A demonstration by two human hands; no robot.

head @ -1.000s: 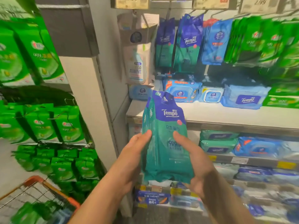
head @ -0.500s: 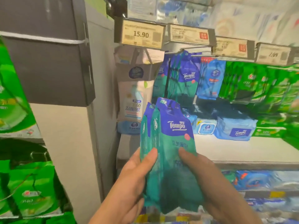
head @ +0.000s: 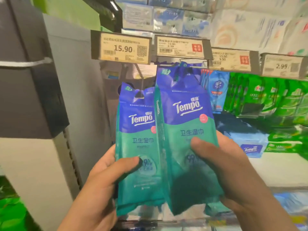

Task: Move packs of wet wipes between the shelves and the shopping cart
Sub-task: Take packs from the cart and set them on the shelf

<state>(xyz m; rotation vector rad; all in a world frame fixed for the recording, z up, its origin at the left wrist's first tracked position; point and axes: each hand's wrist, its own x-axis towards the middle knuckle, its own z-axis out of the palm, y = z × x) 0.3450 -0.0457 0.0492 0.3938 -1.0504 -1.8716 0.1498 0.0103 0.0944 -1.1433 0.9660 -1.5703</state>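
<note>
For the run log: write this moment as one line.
left hand: grips left blue-and-teal Tempo wipes pack | right hand: grips right blue-and-teal Tempo wipes pack | packs: upright, raised below price tags

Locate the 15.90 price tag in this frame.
In the head view, the 15.90 price tag sits upper centre-left on the shelf edge, above the left Tempo pack and left of a red-stamped tag.
</note>
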